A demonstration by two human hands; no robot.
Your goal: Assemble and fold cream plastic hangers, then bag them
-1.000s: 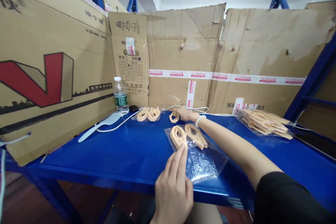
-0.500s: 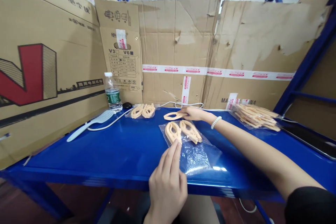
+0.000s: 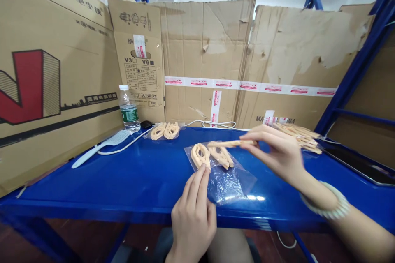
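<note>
My left hand (image 3: 193, 211) reaches up from the front edge, its fingers together and their tips pressed on the lower end of a stack of beige loop-shaped pieces (image 3: 200, 154). A second stack of beige loops (image 3: 221, 157) lies just to its right. Both stacks rest on or in a clear plastic bag (image 3: 228, 187); which of these I cannot tell. My right hand (image 3: 274, 152), with a beaded bracelet on its wrist, pinches one more beige loop (image 3: 228, 144) by its right end. That piece appears edge-on, raised over the right stack.
A bag of beige loops (image 3: 165, 130) lies at the back, near a water bottle (image 3: 128, 111) and a pale hairbrush (image 3: 105, 144). More beige pieces (image 3: 304, 137) lie back right, beside a dark phone-like slab (image 3: 358, 164). Cardboard panels (image 3: 203, 57) line the back of the blue table (image 3: 123, 185).
My right hand has come nearer and to the right, lifting the beige loop and turning it edge-on. My left hand stays on the left stack. The view has shifted slightly.
</note>
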